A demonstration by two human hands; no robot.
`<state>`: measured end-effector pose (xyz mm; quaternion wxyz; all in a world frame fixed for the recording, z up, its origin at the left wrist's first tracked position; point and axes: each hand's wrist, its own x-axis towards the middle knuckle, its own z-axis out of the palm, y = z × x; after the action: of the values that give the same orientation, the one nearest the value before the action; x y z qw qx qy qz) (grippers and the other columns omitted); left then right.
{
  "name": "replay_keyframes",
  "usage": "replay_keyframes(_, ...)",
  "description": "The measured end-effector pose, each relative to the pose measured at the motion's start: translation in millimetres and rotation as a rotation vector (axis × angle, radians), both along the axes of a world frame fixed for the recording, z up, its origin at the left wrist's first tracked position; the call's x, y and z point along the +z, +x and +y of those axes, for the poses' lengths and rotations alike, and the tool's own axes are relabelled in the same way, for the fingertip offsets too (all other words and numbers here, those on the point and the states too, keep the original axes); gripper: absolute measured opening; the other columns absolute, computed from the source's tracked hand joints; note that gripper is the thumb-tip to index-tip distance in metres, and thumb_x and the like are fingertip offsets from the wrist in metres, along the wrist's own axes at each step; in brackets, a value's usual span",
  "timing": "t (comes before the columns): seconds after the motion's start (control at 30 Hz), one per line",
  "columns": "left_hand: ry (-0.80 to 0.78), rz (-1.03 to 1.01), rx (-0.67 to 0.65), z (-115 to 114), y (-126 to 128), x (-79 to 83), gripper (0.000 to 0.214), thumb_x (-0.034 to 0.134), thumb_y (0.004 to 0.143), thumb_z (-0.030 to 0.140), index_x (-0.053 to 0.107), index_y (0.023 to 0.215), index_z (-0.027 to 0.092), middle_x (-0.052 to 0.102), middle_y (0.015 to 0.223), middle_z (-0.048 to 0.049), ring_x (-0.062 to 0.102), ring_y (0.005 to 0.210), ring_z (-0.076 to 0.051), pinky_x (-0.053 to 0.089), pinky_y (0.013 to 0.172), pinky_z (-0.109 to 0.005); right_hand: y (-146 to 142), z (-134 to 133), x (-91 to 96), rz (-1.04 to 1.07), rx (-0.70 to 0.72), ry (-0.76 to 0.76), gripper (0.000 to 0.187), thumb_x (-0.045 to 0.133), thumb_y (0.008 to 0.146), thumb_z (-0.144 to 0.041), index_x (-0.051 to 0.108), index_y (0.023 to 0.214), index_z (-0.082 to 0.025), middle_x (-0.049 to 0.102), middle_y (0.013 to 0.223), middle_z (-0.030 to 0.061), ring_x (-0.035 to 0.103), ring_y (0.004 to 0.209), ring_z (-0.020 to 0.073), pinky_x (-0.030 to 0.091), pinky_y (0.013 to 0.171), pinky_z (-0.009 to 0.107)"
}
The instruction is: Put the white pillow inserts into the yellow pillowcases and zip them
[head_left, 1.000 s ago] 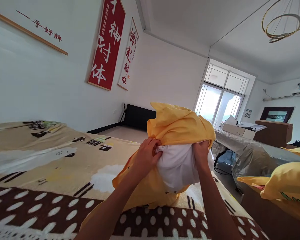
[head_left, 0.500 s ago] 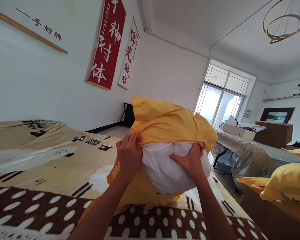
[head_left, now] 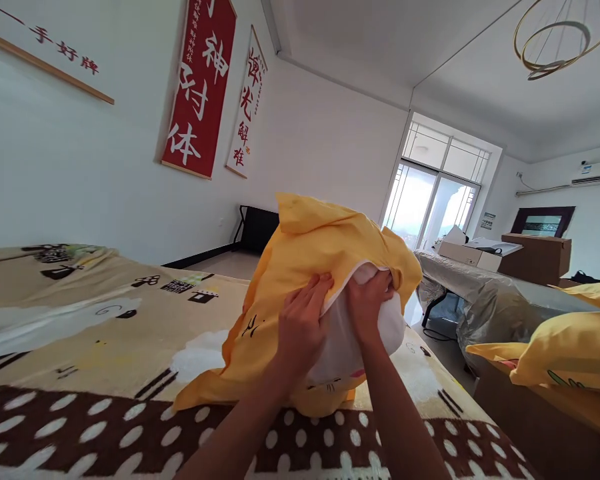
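A yellow pillowcase [head_left: 267, 280] with a zip-like pale edge stands bunched up on the bed, partly drawn over a white pillow [head_left: 337, 347]. The white filling shows through the case's opening, which faces me. My left hand [head_left: 303, 327] is closed on the left edge of the opening, fingertips pressed on the yellow cloth. Inside the opening's upper right, my right hand [head_left: 367, 303] is curled against the white pillow, its fingers close to the yellow edge. Part of its grip is hidden by the cloth.
A beige patterned blanket [head_left: 155, 333] with a brown dotted border covers the bed. Right of it, more yellow pillows [head_left: 575, 350] are piled. Behind stands a plastic-covered table [head_left: 460, 280] with a cardboard box [head_left: 537, 260]. A dark folded object [head_left: 257, 230] leans by the wall.
The left side of the pillowcase has come over more of the white pillow, narrowing the opening. My left hand has moved right, and my right hand slightly left, with its fingers now curled in.
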<state>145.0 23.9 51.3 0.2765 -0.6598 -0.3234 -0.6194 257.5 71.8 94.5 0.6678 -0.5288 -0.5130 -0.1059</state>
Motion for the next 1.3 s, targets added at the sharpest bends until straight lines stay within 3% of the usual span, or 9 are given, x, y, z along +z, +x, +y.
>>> replay_keyframes(0.23, -0.148, 0.123, 0.222, 28, -29, -16.4, 0.039, 0.041, 0.084, 0.01, 0.051, 0.121, 0.011, 0.055, 0.128, -0.0121, 0.05, 0.12, -0.022, 0.039, 0.095, -0.038, 24, 4, 2.8, -0.24, 0.31, -0.174, 0.059, 0.054, 0.069, -0.046, 0.041, 0.119, -0.015, 0.046, 0.125, 0.0158, 0.037, 0.124, 0.0304, 0.023, 0.103, 0.049)
replay_keyframes(0.33, 0.022, 0.193, 0.293, 13, -10, -24.1, 0.046, 0.045, 0.081, 0.01, 0.046, 0.128, 0.009, 0.047, 0.134, -0.0182, 0.039, 0.128, -0.029, 0.033, 0.098, -0.044, 33, 3, 20.4, -0.403, 0.43, -0.26, 0.07, 0.062, 0.058, -0.03, 0.039, 0.122, -0.015, 0.044, 0.127, 0.014, 0.04, 0.121, 0.0274, 0.031, 0.102, 0.042)
replay_keyframes(0.43, 0.276, 0.457, 0.131, -4, 22, -37.6, 0.028, 0.049, 0.081, 0.013, 0.059, 0.107, 0.014, 0.06, 0.117, -0.0121, 0.048, 0.117, -0.026, 0.034, 0.097, -0.041, 37, -1, 37.6, -0.527, 0.458, -0.261, 0.081, 0.067, 0.053, -0.029, 0.034, 0.126, -0.014, 0.038, 0.131, 0.0145, 0.036, 0.124, 0.0271, 0.032, 0.102, 0.041)
replay_keyframes(0.53, 0.189, 0.639, 0.039, -12, 51, -45.7, 0.016, 0.048, 0.081, 0.018, 0.062, 0.086, 0.011, 0.063, 0.099, -0.0107, 0.054, 0.105, -0.025, 0.036, 0.095, -0.039, 32, -12, 47.9, -0.589, 0.382, -0.232, 0.087, 0.073, 0.052, -0.035, 0.033, 0.127, -0.013, 0.036, 0.132, 0.0152, 0.034, 0.125, 0.0294, 0.032, 0.102, 0.044)
replay_keyframes(0.63, 0.002, 0.59, 0.088, -12, 62, -41.1, 0.034, 0.046, 0.082, 0.02, 0.056, 0.112, 0.01, 0.055, 0.123, -0.0119, 0.044, 0.12, -0.026, 0.032, 0.099, -0.042, 20, -30, 51.9, -0.643, 0.323, -0.231, 0.086, 0.075, 0.053, -0.037, 0.034, 0.125, -0.012, 0.039, 0.127, 0.0158, 0.039, 0.12, 0.0307, 0.036, 0.098, 0.045)
replay_keyframes(0.7, -0.089, 0.541, 0.098, -10, 60, -33.8, 0.041, 0.044, 0.084, 0.022, 0.048, 0.125, 0.017, 0.05, 0.131, -0.0064, 0.041, 0.123, -0.022, 0.029, 0.103, -0.042, 12, -42, 53.8, -0.713, 0.314, -0.21, 0.086, 0.076, 0.055, -0.042, 0.034, 0.125, -0.012, 0.043, 0.123, 0.0157, 0.041, 0.117, 0.0309, 0.039, 0.095, 0.044)
replay_keyframes(0.87, -0.087, 0.405, 0.163, -2, 39, -21.1, 0.028, 0.045, 0.086, 0.023, 0.055, 0.112, 0.021, 0.06, 0.115, -0.0007, 0.047, 0.116, -0.017, 0.03, 0.105, -0.033, 8, -61, 65.0, -0.96, 0.237, -0.079, 0.062, 0.047, 0.084, -0.059, 0.039, 0.125, -0.013, 0.045, 0.124, 0.0161, 0.042, 0.118, 0.0295, 0.041, 0.095, 0.043)
replay_keyframes(1.1, -0.009, 0.353, 0.328, 14, 21, -15.1, 0.042, 0.045, 0.081, 0.016, 0.053, 0.121, 0.005, 0.048, 0.132, -0.0143, 0.037, 0.128, -0.026, 0.03, 0.108, -0.036, 12, -63, 84.4, -1.295, -0.179, 0.226, 0.031, 0.037, 0.094, -0.029, 0.05, 0.118, -0.015, 0.055, 0.109, 0.0123, 0.05, 0.098, 0.025, 0.044, 0.085, 0.038)
replay_keyframes(1.3, -0.107, 0.326, 0.315, 6, 10, 7.6, 0.048, 0.042, 0.083, 0.017, 0.049, 0.129, 0.006, 0.047, 0.134, -0.0123, 0.039, 0.127, -0.025, 0.031, 0.109, -0.036, 11, -63, 99.8, -1.402, -0.449, 0.378, 0.051, 0.027, 0.087, 0.0, 0.039, 0.135, -0.011, 0.052, 0.123, 0.0128, 0.048, 0.106, 0.0222, 0.04, 0.085, 0.034)
